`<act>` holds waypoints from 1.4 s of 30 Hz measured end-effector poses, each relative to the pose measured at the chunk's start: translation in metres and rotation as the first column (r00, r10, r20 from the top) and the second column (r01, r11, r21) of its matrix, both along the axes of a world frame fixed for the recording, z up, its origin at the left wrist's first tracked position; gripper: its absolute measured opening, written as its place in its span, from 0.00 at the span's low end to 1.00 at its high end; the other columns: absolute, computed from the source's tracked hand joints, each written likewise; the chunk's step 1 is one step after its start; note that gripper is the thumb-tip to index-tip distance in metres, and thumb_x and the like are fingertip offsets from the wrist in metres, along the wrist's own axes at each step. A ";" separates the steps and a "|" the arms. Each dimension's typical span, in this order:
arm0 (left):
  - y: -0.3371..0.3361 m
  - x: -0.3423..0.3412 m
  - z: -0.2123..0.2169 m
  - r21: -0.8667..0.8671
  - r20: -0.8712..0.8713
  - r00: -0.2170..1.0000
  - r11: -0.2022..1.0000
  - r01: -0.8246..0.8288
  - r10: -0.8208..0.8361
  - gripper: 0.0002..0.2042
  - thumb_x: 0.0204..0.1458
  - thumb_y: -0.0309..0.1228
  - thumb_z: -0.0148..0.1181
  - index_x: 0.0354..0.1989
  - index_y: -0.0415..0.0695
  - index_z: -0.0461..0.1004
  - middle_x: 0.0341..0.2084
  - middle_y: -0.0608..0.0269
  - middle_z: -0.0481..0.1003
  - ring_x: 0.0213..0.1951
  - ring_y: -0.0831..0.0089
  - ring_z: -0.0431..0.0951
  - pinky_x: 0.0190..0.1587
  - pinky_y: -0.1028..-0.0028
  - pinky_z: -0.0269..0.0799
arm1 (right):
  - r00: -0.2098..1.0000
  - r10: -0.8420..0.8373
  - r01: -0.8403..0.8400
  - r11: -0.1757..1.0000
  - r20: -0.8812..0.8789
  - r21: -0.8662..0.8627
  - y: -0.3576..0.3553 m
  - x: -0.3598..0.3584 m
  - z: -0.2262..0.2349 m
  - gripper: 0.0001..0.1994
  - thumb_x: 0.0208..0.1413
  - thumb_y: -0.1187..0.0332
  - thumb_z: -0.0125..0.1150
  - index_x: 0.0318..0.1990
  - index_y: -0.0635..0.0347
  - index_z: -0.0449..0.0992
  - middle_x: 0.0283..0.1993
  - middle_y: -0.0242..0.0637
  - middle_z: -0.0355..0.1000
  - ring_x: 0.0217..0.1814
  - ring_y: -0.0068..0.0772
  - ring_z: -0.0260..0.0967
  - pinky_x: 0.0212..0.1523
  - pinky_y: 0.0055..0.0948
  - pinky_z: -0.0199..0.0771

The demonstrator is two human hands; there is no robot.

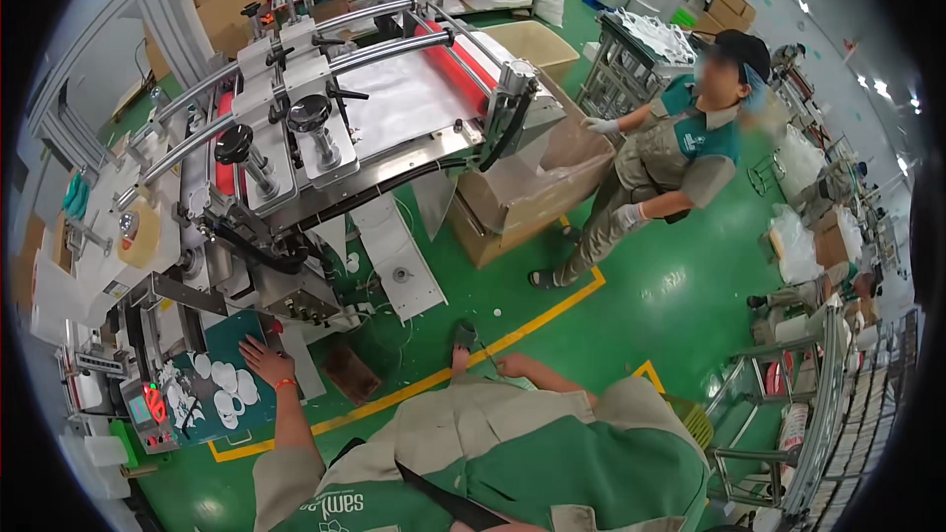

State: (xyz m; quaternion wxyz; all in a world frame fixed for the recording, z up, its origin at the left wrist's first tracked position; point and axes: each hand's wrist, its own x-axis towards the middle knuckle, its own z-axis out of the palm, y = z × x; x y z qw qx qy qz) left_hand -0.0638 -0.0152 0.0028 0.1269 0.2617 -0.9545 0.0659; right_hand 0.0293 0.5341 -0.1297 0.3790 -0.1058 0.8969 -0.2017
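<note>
L. hand [264, 361] lay flat, fingers spread, empty, on the dark green table [229, 335] just beside white round pieces [229, 386]. R. hand [512, 365] hung loosely open, holding nothing, above the green floor [650, 286]. Judged progress: a dozen-odd pieces out, none gathered. Machine [296, 138] output end blurred; piece type unclear; table partly cut off.

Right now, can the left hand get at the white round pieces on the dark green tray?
Probably yes: the left hand rests on the tray's edge, right beside the white round pieces, with nothing between them.
</note>
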 end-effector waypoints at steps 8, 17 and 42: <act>0.001 0.000 0.003 -0.013 0.000 1.000 1.000 -0.005 0.005 0.46 0.34 0.32 0.60 0.64 0.39 0.40 0.63 0.42 0.43 0.64 0.51 0.45 0.62 0.61 0.46 | 0.980 -0.186 0.183 0.982 0.066 0.055 0.026 0.037 -0.008 0.19 0.44 0.57 0.53 0.44 0.54 0.75 0.44 0.46 0.72 0.47 0.50 0.67 0.50 0.41 0.66; 0.004 0.000 0.007 0.006 0.037 0.999 1.000 -0.031 0.031 0.46 0.35 0.31 0.61 0.64 0.39 0.40 0.63 0.43 0.43 0.64 0.51 0.45 0.63 0.61 0.45 | 0.978 -0.208 0.202 0.970 0.033 0.136 0.032 0.059 -0.001 0.18 0.44 0.59 0.54 0.43 0.53 0.76 0.46 0.43 0.71 0.49 0.47 0.67 0.50 0.40 0.66; 0.002 0.006 0.001 -0.057 -0.057 0.998 0.998 0.032 -0.035 0.42 0.33 0.26 0.50 0.63 0.38 0.43 0.62 0.43 0.46 0.63 0.49 0.47 0.62 0.59 0.46 | 0.082 -0.900 0.331 0.430 -0.428 -0.840 0.076 -0.176 0.196 0.08 0.52 0.76 0.51 0.39 0.62 0.74 0.35 0.35 0.73 0.36 0.23 0.69 0.39 0.21 0.67</act>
